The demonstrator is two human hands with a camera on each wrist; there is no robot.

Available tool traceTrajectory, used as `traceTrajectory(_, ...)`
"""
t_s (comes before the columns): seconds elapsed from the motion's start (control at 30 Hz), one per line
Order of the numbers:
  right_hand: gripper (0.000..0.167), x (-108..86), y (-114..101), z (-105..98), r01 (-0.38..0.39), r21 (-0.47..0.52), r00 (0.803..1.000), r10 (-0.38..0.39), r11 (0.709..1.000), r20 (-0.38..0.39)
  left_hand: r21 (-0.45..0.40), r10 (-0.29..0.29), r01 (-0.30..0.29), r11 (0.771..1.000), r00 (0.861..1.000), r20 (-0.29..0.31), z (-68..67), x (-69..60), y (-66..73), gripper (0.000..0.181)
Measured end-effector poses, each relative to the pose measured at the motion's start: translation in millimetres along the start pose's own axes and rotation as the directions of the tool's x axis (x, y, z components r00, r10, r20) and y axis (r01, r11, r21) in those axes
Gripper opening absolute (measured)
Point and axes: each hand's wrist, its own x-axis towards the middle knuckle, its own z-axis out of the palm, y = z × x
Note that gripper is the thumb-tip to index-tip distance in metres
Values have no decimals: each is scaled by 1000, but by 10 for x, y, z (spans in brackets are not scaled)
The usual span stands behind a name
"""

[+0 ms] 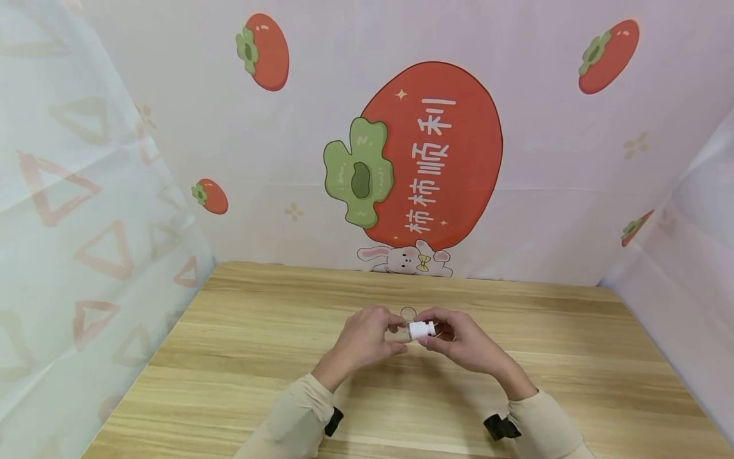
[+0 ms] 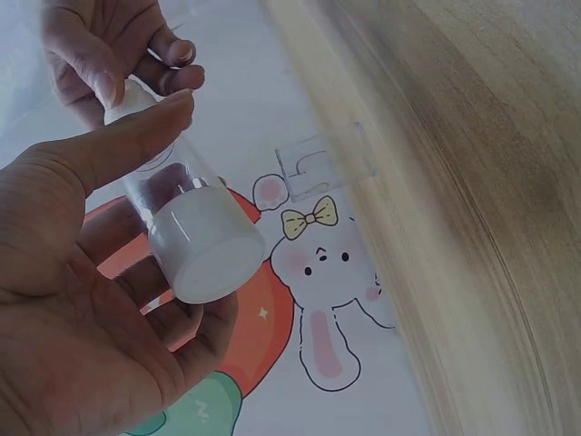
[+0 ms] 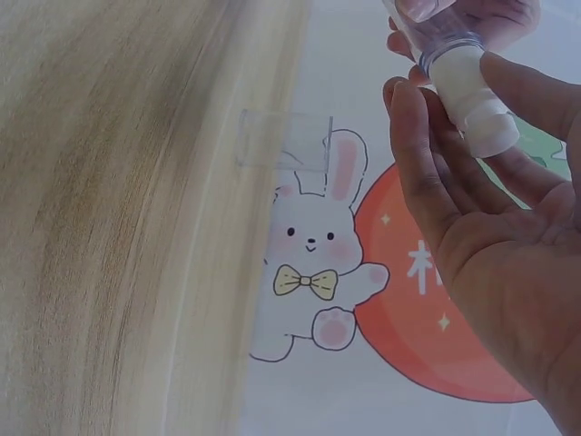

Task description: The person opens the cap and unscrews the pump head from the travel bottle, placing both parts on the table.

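Note:
Between both hands lies a small bottle (image 1: 420, 329) on its side, with a clear body and a white top; its white base (image 2: 213, 245) shows in the left wrist view. My left hand (image 1: 367, 338) holds the clear body, thumb along one side and fingers curled beneath. The white top (image 3: 472, 100) is pinched between the thumb and fingers of my right hand (image 1: 466, 341). Just beyond the hands, a clear see-through cap (image 1: 408, 313) stands on the wooden table; both wrist views show this cap (image 2: 325, 163) as a short transparent cylinder.
The wooden table (image 1: 241, 357) spreads out around the hands. A printed cloth backdrop (image 1: 539, 159) with persimmons and a rabbit rises at the table's back edge. Patterned cloth sides (image 1: 69, 242) flank the left and right.

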Motion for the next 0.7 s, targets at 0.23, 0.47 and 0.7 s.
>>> traceTrajectory(0.23,27,4,-22,14,21,11,1000,-21,1000,-3,-37,-6,7,999,1000,22,13,-3,-18,32)
traceTrajectory(0.47,16,28,-71,33,34,50,999,-33,998,-24,-92,0,4,996,999,45,20,1,-52,28)
traceTrajectory(0.7,11,45,-111,51,74,47,996,-71,996,-61,-117,3,4,993,998,55,21,1,-65,27)
